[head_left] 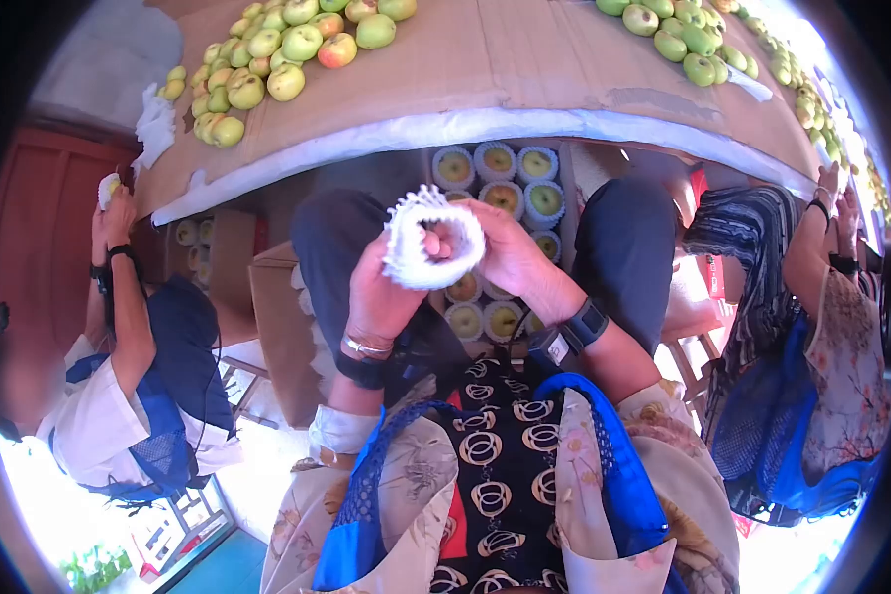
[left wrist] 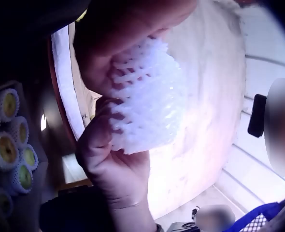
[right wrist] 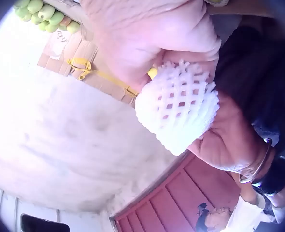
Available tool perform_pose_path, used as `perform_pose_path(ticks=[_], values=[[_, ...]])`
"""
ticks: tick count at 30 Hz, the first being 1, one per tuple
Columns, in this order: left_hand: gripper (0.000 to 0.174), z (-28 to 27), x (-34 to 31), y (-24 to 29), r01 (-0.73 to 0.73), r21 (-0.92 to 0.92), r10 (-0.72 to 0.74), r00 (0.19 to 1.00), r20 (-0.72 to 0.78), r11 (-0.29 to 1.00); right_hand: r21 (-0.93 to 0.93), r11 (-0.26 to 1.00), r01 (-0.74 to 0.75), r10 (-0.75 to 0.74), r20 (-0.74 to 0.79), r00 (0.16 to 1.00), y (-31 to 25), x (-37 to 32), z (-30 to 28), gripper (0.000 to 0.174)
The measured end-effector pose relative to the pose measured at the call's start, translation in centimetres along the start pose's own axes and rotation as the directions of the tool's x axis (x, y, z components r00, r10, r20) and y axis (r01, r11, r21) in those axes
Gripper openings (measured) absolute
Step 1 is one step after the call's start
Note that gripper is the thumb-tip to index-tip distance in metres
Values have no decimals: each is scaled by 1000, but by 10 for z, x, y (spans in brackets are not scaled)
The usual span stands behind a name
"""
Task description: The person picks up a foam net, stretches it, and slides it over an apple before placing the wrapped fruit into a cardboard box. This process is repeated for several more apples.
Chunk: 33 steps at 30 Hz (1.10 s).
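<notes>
A white foam net sleeve (head_left: 433, 238) is held up between both hands, over the lap. My left hand (head_left: 374, 297) grips its left side. On the other side, my right hand (head_left: 515, 247) pinches the rim, and fingertips show through the round opening. The right wrist view shows the open-mesh foam (right wrist: 178, 108) stretched between the two hands, with the left hand (right wrist: 234, 135) below and the right hand (right wrist: 157, 34) above. Below the hands, a box of apples (head_left: 502, 198) in foam sleeves stands between the knees.
Loose green and reddish apples (head_left: 302, 42) lie on the cardboard-covered table (head_left: 485, 69) in front, with another pile (head_left: 698, 45) to the right. A person (head_left: 119, 386) sits at left holding a sleeved fruit; another person (head_left: 821, 337) sits at right. An open cardboard box (head_left: 277, 337) stands beside the left knee.
</notes>
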<state>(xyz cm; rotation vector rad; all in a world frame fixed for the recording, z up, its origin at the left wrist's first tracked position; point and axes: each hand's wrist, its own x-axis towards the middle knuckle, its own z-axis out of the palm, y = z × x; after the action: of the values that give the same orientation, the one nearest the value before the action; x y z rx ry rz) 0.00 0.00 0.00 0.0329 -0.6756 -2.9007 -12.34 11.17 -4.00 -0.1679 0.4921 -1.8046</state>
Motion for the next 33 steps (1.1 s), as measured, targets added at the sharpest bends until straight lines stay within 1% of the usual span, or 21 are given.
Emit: perform_pose_path(ticks=[2,3,5,6,9,11,13,14,16,17,19,20,21,22,23,24,26,27,29,30,33], values=[[28,9,-5,-5,-39,173,79,970,-231,984,-184,973,141,-171,-160,972,1,-3,6,20],[29,4,1,-11,-109,256,176,950,-257,961,-367,893,261,-337,-159,928,-8,1,3,18],[31,-1,-2,-18,-196,431,356,875,-330,881,-652,635,415,-613,-97,784,-11,1,2,15],[30,-1,-3,-16,-175,520,399,845,-356,836,-713,532,457,-681,-39,731,-12,0,10,12],[28,3,4,-19,-236,732,601,747,-284,639,-701,520,489,-559,154,815,-6,-10,24,17],[20,5,5,-21,-156,845,632,734,-246,511,-881,158,446,-520,310,796,-2,-14,35,27],[16,0,5,-23,-93,913,633,748,-198,396,-912,156,380,-573,230,787,9,-12,41,21],[13,2,4,-23,-55,919,605,768,-211,390,-900,233,370,-562,186,806,10,-11,39,19],[12,4,4,-24,-56,894,560,796,-229,445,-860,379,341,-531,100,841,14,-7,28,15],[11,5,4,-25,-52,880,534,811,-238,472,-870,352,344,-551,105,828,13,-6,24,14],[13,5,4,-24,-51,799,442,853,-277,600,-889,293,351,-588,122,800,9,-4,14,12],[14,5,4,-23,-48,753,396,871,-290,656,-827,473,304,-530,8,848,5,-1,7,13],[16,8,3,-22,-44,734,368,885,-287,678,-682,679,270,-465,-116,878,0,1,5,13],[18,12,2,-21,-40,712,338,898,-282,701,-492,841,224,-370,-221,903,-5,2,3,12],[21,14,2,-21,-35,689,307,911,-276,724,-270,948,171,-252,-300,920,-8,3,3,12],[23,14,1,-22,-40,676,302,913,-275,736,-200,958,203,-259,-314,913,-10,3,5,12],[27,12,1,-23,-51,649,295,916,-272,759,-255,931,263,-333,-290,897,-6,4,-1,11],[29,12,2,-24,-71,582,294,908,-298,810,-280,914,293,-368,-272,889,-6,6,0,11],[33,13,3,-25,-113,439,287,890,-354,891,-509,758,408,-544,-148,826,-2,5,6,11],[33,11,3,-24,-99,448,280,891,-358,889,-605,654,454,-613,-72,787,-2,4,9,11],[35,11,4,-24,-76,457,262,896,-359,886,-779,473,412,-644,14,765,-7,2,14,12]])
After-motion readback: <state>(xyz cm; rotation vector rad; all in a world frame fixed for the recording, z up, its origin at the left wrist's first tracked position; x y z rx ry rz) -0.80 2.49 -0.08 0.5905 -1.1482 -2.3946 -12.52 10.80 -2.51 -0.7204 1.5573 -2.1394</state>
